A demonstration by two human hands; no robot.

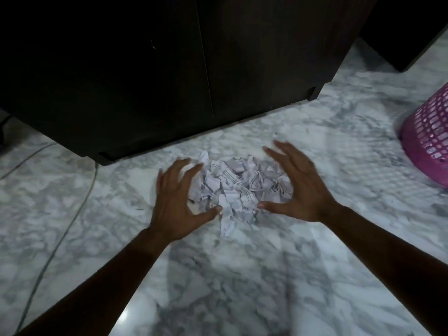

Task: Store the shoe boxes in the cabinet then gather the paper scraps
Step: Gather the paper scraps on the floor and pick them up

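Note:
A heap of torn white paper scraps [238,190] with printed lines lies on the marble floor just in front of the dark cabinet [169,76], whose two doors are shut. My left hand [177,202] sits at the heap's left edge, fingers spread, thumb touching the scraps. My right hand [295,187] flanks the heap on the right, fingers spread above it, thumb at its near edge. Neither hand holds anything. No shoe boxes are in view.
A pink perforated plastic basket [429,144] stands on the floor at the right edge. A thin grey cable [72,221] runs across the floor on the left. The grey-white marble floor [242,275] stretches toward me between my forearms.

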